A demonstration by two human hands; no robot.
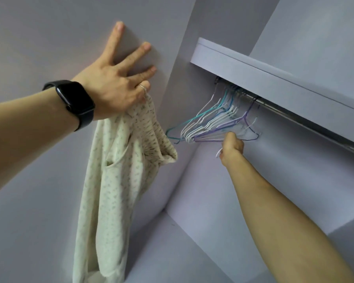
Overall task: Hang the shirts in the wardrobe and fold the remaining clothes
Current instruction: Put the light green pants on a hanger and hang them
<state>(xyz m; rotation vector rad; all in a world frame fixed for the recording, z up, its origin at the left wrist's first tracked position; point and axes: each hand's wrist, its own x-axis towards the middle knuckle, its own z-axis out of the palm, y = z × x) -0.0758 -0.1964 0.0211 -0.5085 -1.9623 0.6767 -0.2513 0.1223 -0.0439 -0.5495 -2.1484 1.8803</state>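
**Hazards: Tangled Hangers, Slipping Shirt**

The right hand (232,146) is clenched on a hanger (209,137) low in a tight bunch (211,119) on the rail (274,107). Interlocked wires may drag neighbours off when it is pulled. The left hand (112,84) spreads its fingers flat on the panel (49,37). The shirt (114,170) hangs beneath its palm, outside the wardrobe, evidently pinched by a hidden thumb. So weak a hold may drop it.

Hangers (211,123) crowd the left end of the rail (278,109)
Rail bare further right; shelf (253,70) close overhead; open room beneath the hangers
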